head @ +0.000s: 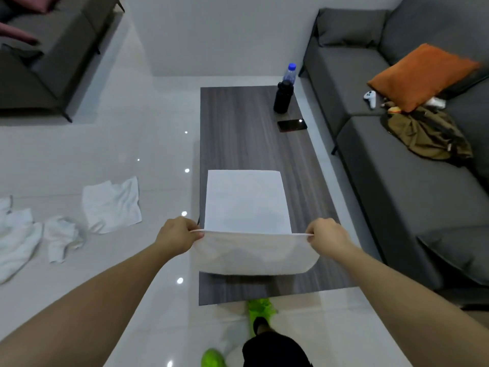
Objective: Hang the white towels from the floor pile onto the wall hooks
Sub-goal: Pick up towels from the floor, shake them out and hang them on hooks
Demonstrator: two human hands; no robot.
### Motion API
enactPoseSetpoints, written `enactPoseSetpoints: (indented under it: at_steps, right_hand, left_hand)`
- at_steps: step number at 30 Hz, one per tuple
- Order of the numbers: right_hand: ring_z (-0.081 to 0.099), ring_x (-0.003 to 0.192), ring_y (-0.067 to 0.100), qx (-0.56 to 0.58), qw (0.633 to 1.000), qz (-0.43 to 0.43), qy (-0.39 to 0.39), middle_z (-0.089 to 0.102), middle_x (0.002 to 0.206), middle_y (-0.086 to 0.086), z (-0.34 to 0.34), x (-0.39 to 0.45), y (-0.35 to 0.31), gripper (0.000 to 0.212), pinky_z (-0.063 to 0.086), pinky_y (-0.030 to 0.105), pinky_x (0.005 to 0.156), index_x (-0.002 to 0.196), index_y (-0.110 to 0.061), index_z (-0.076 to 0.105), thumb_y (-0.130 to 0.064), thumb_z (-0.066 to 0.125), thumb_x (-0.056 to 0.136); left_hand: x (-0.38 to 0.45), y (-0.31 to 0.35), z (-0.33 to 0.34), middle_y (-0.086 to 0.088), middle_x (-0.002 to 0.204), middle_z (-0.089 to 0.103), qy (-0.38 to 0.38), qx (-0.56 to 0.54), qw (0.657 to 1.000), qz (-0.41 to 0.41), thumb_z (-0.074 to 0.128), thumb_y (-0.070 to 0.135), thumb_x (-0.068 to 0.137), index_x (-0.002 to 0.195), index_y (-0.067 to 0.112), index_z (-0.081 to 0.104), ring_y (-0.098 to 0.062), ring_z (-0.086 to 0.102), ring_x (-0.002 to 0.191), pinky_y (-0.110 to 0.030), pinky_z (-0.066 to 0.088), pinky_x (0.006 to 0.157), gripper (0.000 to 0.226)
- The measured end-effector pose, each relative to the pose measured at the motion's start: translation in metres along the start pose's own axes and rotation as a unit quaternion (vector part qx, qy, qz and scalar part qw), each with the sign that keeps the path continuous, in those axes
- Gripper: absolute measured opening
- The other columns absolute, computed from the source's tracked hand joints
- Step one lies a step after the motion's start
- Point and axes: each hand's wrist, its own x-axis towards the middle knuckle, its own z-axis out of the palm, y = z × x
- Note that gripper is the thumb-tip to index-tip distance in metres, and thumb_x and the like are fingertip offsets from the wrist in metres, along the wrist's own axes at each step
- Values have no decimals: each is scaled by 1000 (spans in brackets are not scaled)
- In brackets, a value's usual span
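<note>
- Evidently the left hand (180, 234) and the right hand (326, 235) each pinch a near corner of one white towel (246, 202), fingers curled round the hem, so the cloth stays taut between them.
- The towel's far half lies flat on the wooden surface (238, 133) toward twelve o'clock, while the near part is lifted and sags back toward the person; I judge it is being smoothed or doubled over before it goes anywhere.
- At nine o'clock the floor pile (63, 229) waits on the pale tiles: several crumpled white towels, well apart from the surface.
- No wall hooks show from here, so where the towel must go cannot be told.
- Toward one o'clock on the surface stand a black bottle (282, 98) and a clear water bottle (289, 72) touching it, with a phone (292, 125) just beside them; all are well clear of the cloth.
- At two to three o'clock a grey sofa (397, 194) carries an orange cushion (420, 75), a white controller (370, 98) and an olive garment (428, 136).
- The sofa hems in the right side; the left floor is the freer way out, I reckon, past the pile.
</note>
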Motion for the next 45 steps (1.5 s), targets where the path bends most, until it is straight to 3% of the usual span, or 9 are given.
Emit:
enactPoseSetpoints:
  at_steps: [4,11,18,21,28,32,37,41,45]
  right_hand:
    - [64,70,17,15,1000,2,-9,66,75,-4,-4,40,-3,7,59,38,68,79,-27,70,-25,65,83]
    - [63,70,25,22,1000,-4,-8,66,79,4,-30,156,-11,15,57,36,64,83,-17,70,-21,56,86]
    - [64,86,32,70,995,-22,66,69,96,11,-24,250,-19,25,40,28,61,112,-16,64,-17,56,89]
    - [65,92,26,89,995,-40,16,71,101,7,28,245,-21,31,45,26,64,121,-19,64,-15,57,91]
    - [62,89,18,46,979,-111,-164,68,99,0,179,178,-30,23,44,23,67,112,-18,67,-15,54,93]
    - [55,91,25,-19,973,-177,-145,60,96,6,229,152,-26,15,45,35,73,101,-13,62,-17,59,87]
    - [51,75,30,-69,966,-248,-38,56,84,13,258,149,-15,29,44,39,61,87,-6,60,3,62,59]
    - [53,80,30,-70,971,-228,-26,59,88,13,256,146,-14,23,42,38,70,89,-5,61,2,59,67]
    - [51,86,27,-2,985,-172,-22,58,95,9,222,130,-23,31,37,33,77,102,-8,57,3,57,72]
  left_hand:
    - [30,0,2,6,79,66,-1,9,1000,-16,61,36,90,87,23,74,-14,59,78,-26,39,62,19]
    - [132,32,-15,3,85,71,67,-22,996,-53,62,42,88,86,27,74,-21,62,86,-27,43,70,19]
    - [216,56,4,-4,110,70,115,-31,989,-90,63,29,88,117,18,67,-27,62,105,-29,43,85,31]
    - [211,43,47,-5,115,68,58,-20,992,-109,65,28,88,120,19,66,-25,61,105,-30,45,88,33]
    - [157,-7,171,-4,117,62,-109,21,989,-97,65,27,87,114,21,67,-23,57,106,-30,44,87,28]
    - [135,-33,218,-8,114,59,-164,122,979,-11,66,23,81,112,14,66,-30,52,107,-42,48,85,33]
    - [135,-52,246,-14,91,57,-100,220,965,100,62,8,76,86,4,62,-36,53,82,-42,42,66,11]
    - [139,-52,244,-12,84,56,-75,244,955,150,58,5,79,82,6,57,-32,51,77,-37,33,65,3]
    - [119,-40,211,-14,80,60,-36,195,971,130,54,0,79,91,6,53,-34,53,65,-35,32,61,13]
